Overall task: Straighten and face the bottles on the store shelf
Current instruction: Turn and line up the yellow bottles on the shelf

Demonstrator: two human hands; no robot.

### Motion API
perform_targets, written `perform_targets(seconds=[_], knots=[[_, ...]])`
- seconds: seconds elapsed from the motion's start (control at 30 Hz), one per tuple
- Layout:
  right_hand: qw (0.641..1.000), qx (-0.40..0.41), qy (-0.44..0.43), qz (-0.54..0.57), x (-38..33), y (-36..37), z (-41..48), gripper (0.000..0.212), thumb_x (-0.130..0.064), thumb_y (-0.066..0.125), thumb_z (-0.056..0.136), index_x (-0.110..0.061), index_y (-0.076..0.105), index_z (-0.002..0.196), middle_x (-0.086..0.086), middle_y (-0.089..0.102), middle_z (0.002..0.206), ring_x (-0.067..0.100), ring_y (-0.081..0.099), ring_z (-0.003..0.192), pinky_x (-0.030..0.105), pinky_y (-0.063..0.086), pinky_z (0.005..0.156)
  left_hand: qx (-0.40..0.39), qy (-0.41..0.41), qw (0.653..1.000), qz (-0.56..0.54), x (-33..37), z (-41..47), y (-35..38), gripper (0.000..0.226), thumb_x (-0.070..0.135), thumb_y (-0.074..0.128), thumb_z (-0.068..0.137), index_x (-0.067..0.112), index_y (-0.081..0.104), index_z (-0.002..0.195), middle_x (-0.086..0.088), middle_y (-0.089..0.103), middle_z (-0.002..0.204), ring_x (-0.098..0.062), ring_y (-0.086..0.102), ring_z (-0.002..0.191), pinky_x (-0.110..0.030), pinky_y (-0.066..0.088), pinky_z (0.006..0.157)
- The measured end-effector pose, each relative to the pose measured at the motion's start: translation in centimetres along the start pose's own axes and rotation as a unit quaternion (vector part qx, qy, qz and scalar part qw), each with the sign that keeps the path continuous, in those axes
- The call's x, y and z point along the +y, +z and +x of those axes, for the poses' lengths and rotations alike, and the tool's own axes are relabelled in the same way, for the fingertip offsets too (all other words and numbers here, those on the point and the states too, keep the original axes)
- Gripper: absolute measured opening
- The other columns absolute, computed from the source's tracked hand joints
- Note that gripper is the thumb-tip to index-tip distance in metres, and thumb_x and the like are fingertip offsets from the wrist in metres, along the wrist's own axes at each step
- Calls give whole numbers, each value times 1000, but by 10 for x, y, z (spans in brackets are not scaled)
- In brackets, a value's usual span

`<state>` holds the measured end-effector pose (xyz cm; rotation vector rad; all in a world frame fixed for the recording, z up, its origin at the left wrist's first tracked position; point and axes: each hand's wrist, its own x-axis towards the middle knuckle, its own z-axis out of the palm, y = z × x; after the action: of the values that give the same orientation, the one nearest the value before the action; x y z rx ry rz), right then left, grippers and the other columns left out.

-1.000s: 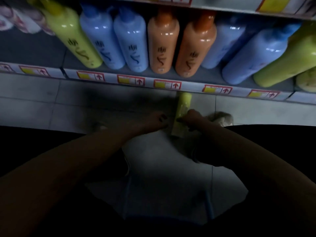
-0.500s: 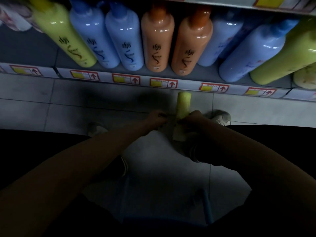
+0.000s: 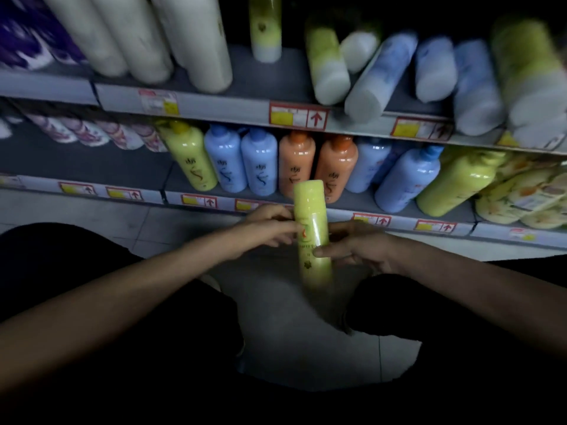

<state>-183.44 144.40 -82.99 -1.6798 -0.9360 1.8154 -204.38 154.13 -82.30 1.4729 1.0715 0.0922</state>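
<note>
A slim yellow-green bottle (image 3: 312,231) stands upright in the air in front of the lower shelf (image 3: 343,216). My right hand (image 3: 352,246) grips its right side, thumb across the label. My left hand (image 3: 270,228) pinches its left side near the shoulder. Behind it on the lower shelf stand a green bottle (image 3: 191,157), two blue bottles (image 3: 242,161) and two orange bottles (image 3: 316,167). Further right a blue bottle (image 3: 405,179) and a green bottle (image 3: 457,182) lean over. On the upper shelf (image 3: 245,107), green-and-white (image 3: 326,62) and blue-and-white bottles (image 3: 377,78) tilt at odd angles.
Tall cream bottles (image 3: 171,41) fill the upper shelf's left. Pink-patterned packs (image 3: 92,133) lie at the lower shelf's left, yellow packs (image 3: 524,197) at its right. Grey floor tiles (image 3: 294,317) show between my dark-clothed knees.
Both hands have lifted the slim green bottle from near the floor up in front of the lower shelf. My view has tilted up, so the upper shelf now shows.
</note>
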Motion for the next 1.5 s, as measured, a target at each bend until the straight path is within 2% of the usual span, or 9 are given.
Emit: perform_targets(seconds=[0.3,0.43,0.5,0.6,0.73,0.97,1.13,1.27,1.5], knots=[[966,47,-256,3,-103,22,-76,46,1,78,83,-9,70,128,8,77,120,23,73,113,30,58,91,98,190,974,-80,69,-73,-48,21,18,69,98,10,71,117,-7,78,111,-22,74,106,-37,60,86],[934,109,-340,-9,-146,23,-74,43,-7,82,83,-13,71,124,12,79,111,40,73,103,58,58,88,174,264,947,-56,89,-70,-64,15,19,73,96,22,74,110,4,78,104,-11,73,103,-27,59,90],[915,148,-374,-27,-164,19,-65,43,-8,83,82,-12,71,124,5,79,113,27,74,109,50,59,97,209,295,931,-46,97,-64,-71,16,17,74,96,19,73,112,4,78,104,-11,73,103,-26,58,91],[894,186,-406,-25,-191,14,-49,42,-4,83,82,-10,70,122,2,79,111,18,75,107,38,61,94,236,305,921,-52,106,-56,-81,16,15,71,98,21,73,112,8,77,104,-8,72,103,-25,57,88],[878,211,-430,-12,-218,4,-15,46,10,80,79,-1,65,121,6,78,110,16,76,102,28,60,85,248,303,917,-72,115,-39,-90,24,16,69,99,27,71,120,10,75,113,-8,69,110,-27,56,95],[839,277,-463,-75,-240,4,45,55,9,84,75,-1,65,126,8,76,115,16,73,109,36,60,95,277,271,914,-124,130,-1,-96,43,19,70,97,29,60,138,7,67,125,-5,66,111,-24,53,87],[834,299,-457,-82,-256,4,77,55,3,86,75,-4,67,126,7,77,114,22,73,108,48,60,95,292,271,904,-155,134,18,-103,50,12,64,98,26,55,145,18,62,122,20,60,101,-7,50,78],[839,310,-437,-87,-264,4,92,50,4,84,77,-11,67,120,7,77,108,22,75,98,45,62,88,296,270,896,-192,137,29,-106,57,24,69,94,30,54,149,9,66,133,3,66,112,-21,54,91],[815,379,-407,-164,-275,8,113,49,-21,88,78,-9,66,120,13,70,113,27,69,99,50,59,87,292,268,893,-215,138,41,-108,58,15,66,97,34,51,150,15,67,127,6,67,109,-19,53,89]])
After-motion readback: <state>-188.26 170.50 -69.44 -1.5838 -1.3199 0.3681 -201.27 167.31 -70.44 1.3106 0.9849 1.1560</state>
